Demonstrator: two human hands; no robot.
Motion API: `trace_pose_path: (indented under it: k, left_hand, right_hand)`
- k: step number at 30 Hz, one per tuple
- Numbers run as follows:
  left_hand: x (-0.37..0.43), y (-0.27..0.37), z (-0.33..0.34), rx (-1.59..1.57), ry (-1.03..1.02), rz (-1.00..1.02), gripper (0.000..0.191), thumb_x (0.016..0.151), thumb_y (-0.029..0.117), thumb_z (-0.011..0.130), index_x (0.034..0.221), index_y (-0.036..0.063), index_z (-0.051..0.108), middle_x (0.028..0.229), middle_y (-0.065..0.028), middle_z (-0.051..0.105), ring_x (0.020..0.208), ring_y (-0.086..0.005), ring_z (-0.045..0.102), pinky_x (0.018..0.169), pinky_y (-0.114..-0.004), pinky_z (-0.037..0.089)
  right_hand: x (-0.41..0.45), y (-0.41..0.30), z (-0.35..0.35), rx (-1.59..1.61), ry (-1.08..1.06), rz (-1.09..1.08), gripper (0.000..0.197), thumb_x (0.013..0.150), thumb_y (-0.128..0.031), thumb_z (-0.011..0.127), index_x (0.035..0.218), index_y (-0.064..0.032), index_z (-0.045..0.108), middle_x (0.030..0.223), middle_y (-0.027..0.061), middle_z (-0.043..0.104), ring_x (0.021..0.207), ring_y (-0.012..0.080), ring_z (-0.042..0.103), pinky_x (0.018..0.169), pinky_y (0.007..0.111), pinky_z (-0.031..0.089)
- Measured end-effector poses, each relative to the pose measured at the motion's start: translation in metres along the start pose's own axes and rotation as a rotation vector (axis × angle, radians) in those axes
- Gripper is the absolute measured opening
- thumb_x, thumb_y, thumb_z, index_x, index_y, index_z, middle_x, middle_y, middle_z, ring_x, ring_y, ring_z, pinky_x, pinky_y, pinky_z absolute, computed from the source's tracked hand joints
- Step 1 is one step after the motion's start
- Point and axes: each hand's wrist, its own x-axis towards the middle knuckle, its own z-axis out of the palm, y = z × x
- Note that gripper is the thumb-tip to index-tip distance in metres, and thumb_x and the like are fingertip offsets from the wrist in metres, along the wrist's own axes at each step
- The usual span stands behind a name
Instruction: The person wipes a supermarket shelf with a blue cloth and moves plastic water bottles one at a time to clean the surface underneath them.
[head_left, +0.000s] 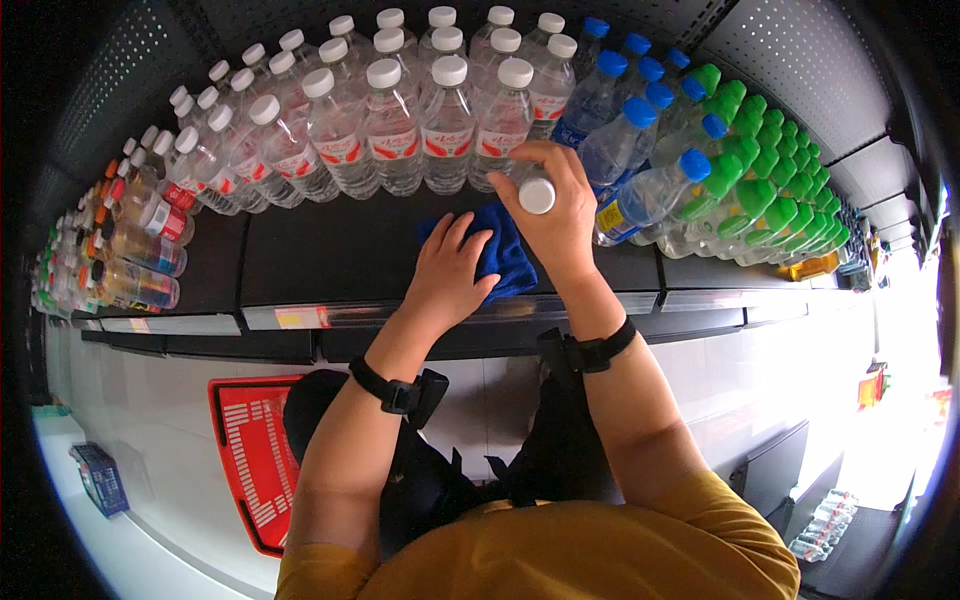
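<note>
My right hand (559, 210) grips a clear plastic bottle with a white cap (537, 196), held above the black shelf (337, 244) just in front of the rows. To its left, my left hand (452, 271) rests against a crumpled blue cloth (504, 255) near the shelf's front edge, fingers spread; whether it pinches the cloth is hard to tell. Behind both hands stand rows of white-capped water bottles (448, 142) with red and white labels. Blue-capped bottles (630, 139) are just right of my right hand.
Green-capped bottles (750, 199) fill the shelf farther right, and coloured drinks (142, 259) the left. A price-label strip (495, 309) runs along the shelf's front edge. On the floor, a red plastic basket (251, 457) stands beside my leg. Small bottles (825, 525) lie at lower right.
</note>
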Motion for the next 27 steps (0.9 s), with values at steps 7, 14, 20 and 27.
trace_pose_path:
  k: [7, 14, 20, 27]
  left_hand:
    - [0.001, 0.003, -0.009, -0.170, 0.138, 0.006, 0.074, 0.084, 0.021, 0.074, 0.143, -0.0010, 0.036, 0.147, -0.0236, 0.039, 0.138, -0.0397, 0.036, 0.117, -0.045, 0.030]
    - [0.001, 0.020, -0.022, -0.311, 0.323, 0.079, 0.082, 0.077, 0.014, 0.077, 0.146, 0.0044, 0.034, 0.145, -0.0213, 0.042, 0.132, -0.0404, 0.043, 0.109, -0.045, 0.040]
    - [-0.002, 0.017, -0.031, -0.399, 0.529, 0.299, 0.062, 0.075, 0.024, 0.076, 0.129, 0.0068, 0.052, 0.127, -0.0157, 0.058, 0.124, -0.0370, 0.053, 0.103, -0.042, 0.046]
    - [-0.019, 0.014, -0.047, -0.677, 0.466, -0.117, 0.056, 0.072, 0.018, 0.085, 0.120, 0.0035, 0.060, 0.113, -0.0127, 0.069, 0.101, -0.0249, 0.069, 0.085, -0.035, 0.054]
  right_hand:
    - [0.001, -0.012, -0.013, 0.021, 0.036, -0.082, 0.028, 0.068, -0.010, 0.087, 0.082, -0.0057, 0.063, 0.089, 0.0090, 0.069, 0.083, 0.0266, 0.068, 0.072, 0.034, 0.055]
    - [-0.006, -0.036, -0.025, 0.241, -0.188, -0.255, 0.028, 0.066, -0.010, 0.086, 0.079, -0.0069, 0.062, 0.085, 0.0071, 0.069, 0.084, 0.0253, 0.068, 0.075, 0.034, 0.055]
    - [-0.013, -0.053, -0.023, 0.365, -0.435, -0.466, 0.039, 0.067, -0.024, 0.089, 0.093, -0.0066, 0.065, 0.095, 0.0090, 0.068, 0.091, 0.0295, 0.066, 0.082, 0.039, 0.053]
    - [-0.010, -0.046, -0.026, 0.725, -0.541, -0.160, 0.069, 0.085, -0.045, 0.070, 0.135, -0.0008, 0.051, 0.131, 0.0159, 0.056, 0.126, 0.0314, 0.051, 0.108, 0.040, 0.038]
